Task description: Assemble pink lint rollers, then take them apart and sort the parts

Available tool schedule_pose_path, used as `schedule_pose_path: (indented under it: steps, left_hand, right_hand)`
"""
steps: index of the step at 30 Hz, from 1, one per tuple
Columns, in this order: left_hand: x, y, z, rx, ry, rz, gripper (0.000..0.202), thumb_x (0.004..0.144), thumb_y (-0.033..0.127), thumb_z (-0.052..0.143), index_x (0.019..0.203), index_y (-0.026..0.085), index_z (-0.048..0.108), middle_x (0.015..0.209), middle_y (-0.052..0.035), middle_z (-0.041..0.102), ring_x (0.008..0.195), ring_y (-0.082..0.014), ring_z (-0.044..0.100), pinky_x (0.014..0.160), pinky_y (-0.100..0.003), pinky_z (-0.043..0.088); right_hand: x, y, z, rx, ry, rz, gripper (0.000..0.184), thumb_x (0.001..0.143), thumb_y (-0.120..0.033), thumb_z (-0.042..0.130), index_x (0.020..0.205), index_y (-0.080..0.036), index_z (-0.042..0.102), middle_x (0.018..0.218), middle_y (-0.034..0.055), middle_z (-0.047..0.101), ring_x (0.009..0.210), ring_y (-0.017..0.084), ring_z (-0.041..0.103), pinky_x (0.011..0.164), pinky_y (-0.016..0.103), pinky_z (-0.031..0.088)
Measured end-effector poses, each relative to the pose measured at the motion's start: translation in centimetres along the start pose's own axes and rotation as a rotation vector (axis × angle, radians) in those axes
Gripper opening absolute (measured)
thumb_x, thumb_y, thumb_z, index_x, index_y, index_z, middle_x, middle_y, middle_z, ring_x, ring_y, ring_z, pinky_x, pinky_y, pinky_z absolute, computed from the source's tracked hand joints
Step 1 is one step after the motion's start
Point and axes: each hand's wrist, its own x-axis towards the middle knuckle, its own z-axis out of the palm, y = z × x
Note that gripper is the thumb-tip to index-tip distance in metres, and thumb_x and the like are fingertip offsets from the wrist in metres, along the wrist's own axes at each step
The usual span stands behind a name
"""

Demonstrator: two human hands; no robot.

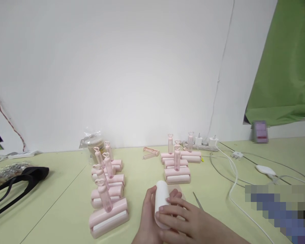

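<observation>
A white roll, which looks like a lint roller refill, stands tilted between my two hands near the table's front edge. My left hand wraps round its left side, with the thumb along it. The fingers of my right hand lie across its lower right side, pressed to the surface. A thin see-through film shows just behind my fingers; whether a hand grips it I cannot tell. To the left lies the nearest pink lint roller, with a heart-topped handle, in a row of several.
Several more pink lint rollers stand at the back right. A loose pink handle lies by the wall. Tweezers rest beside my right hand. White cables cross the right side; a black strap lies left.
</observation>
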Motion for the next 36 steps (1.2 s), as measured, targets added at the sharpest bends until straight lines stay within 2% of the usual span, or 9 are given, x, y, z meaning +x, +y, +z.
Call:
schedule_pose_path:
  steps: [3,7,9,13,18,21,28,32,36]
  left_hand:
    - [-0.1,0.8,-0.2,-0.156,0.078,0.003,0.03,0.074,0.036,0.053,0.08,0.007,0.058,0.06,-0.0038,0.059,0.051,-0.0125,0.059,0.05,-0.02,0.048]
    - [-0.3,1.9,-0.5,-0.245,0.114,0.244,0.014,0.079,0.026,0.05,0.079,0.013,0.053,0.064,-0.0004,0.058,0.043,-0.0051,0.052,0.042,-0.014,0.044]
    - [-0.6,2.6,-0.4,-0.244,0.098,0.239,0.014,0.079,0.027,0.05,0.082,0.014,0.051,0.066,-0.0005,0.057,0.042,-0.0037,0.05,0.039,-0.013,0.043]
    - [-0.4,3.9,-0.6,-0.215,0.107,0.186,0.015,0.077,0.029,0.052,0.079,0.015,0.05,0.062,0.0006,0.056,0.04,-0.0045,0.049,0.037,-0.015,0.042]
    - [0.9,5.1,-2.2,-0.301,0.023,0.024,0.025,0.081,0.036,0.047,0.073,0.012,0.05,0.051,0.0017,0.054,0.036,-0.005,0.049,0.034,-0.015,0.04]
    - [1.4,5.0,-2.5,-0.325,-0.015,0.022,0.021,0.075,0.033,0.056,0.073,0.013,0.05,0.055,0.0014,0.058,0.038,-0.0051,0.052,0.035,-0.014,0.041]
    - [0.1,3.7,-0.5,-0.313,0.141,0.135,0.018,0.082,0.032,0.045,0.076,0.015,0.046,0.064,-0.0015,0.057,0.039,-0.0044,0.05,0.034,-0.013,0.041]
    - [0.1,3.1,-0.3,-0.228,0.176,0.216,0.014,0.082,0.027,0.046,0.077,0.014,0.046,0.066,-0.002,0.055,0.039,-0.004,0.049,0.035,-0.014,0.043]
    - [0.6,2.4,-0.8,-0.01,0.315,0.465,0.013,0.076,0.025,0.054,0.082,0.015,0.047,0.068,-0.0002,0.054,0.04,-0.006,0.05,0.035,-0.016,0.043]
  right_hand:
    - [1.0,0.4,0.2,0.213,0.067,0.037,0.041,0.082,-0.02,0.046,0.122,-0.027,0.041,0.112,0.0054,0.058,0.105,0.018,0.051,0.098,0.038,0.03]
    - [4.7,4.7,2.4,0.334,0.647,0.416,0.038,0.087,-0.021,0.035,0.124,-0.025,0.027,0.116,0.0087,0.048,0.097,0.016,0.053,0.081,0.033,0.045]
    - [7.9,8.5,3.6,0.172,0.498,0.724,0.037,0.091,-0.019,0.022,0.127,-0.02,0.02,0.124,0.0118,0.039,0.104,0.014,0.048,0.081,0.03,0.045]
    - [13.0,16.1,4.9,0.058,0.263,0.783,0.03,0.085,-0.023,0.047,0.114,-0.016,0.045,0.119,0.009,0.047,0.103,0.02,0.048,0.085,0.039,0.042]
    - [13.2,20.4,7.0,-0.075,-0.008,0.989,0.029,0.084,-0.028,0.049,0.11,-0.015,0.049,0.11,0.0072,0.052,0.092,0.019,0.055,0.076,0.039,0.046]
    - [12.4,21.0,8.2,-0.114,-0.153,1.111,0.028,0.084,-0.028,0.049,0.109,-0.016,0.05,0.109,0.0068,0.053,0.09,0.019,0.055,0.075,0.038,0.047]
    - [12.3,20.5,8.0,-0.035,-0.319,1.262,0.028,0.084,-0.028,0.049,0.109,-0.015,0.05,0.109,0.0068,0.053,0.09,0.018,0.055,0.075,0.038,0.047]
    - [12.3,18.6,7.1,0.069,-0.291,1.261,0.027,0.084,-0.028,0.05,0.109,-0.016,0.05,0.107,0.0059,0.054,0.089,0.018,0.056,0.073,0.037,0.047]
    - [12.2,16.2,5.6,0.136,-0.145,1.234,0.027,0.084,-0.028,0.049,0.109,-0.016,0.05,0.109,0.0066,0.053,0.09,0.018,0.055,0.075,0.038,0.047]
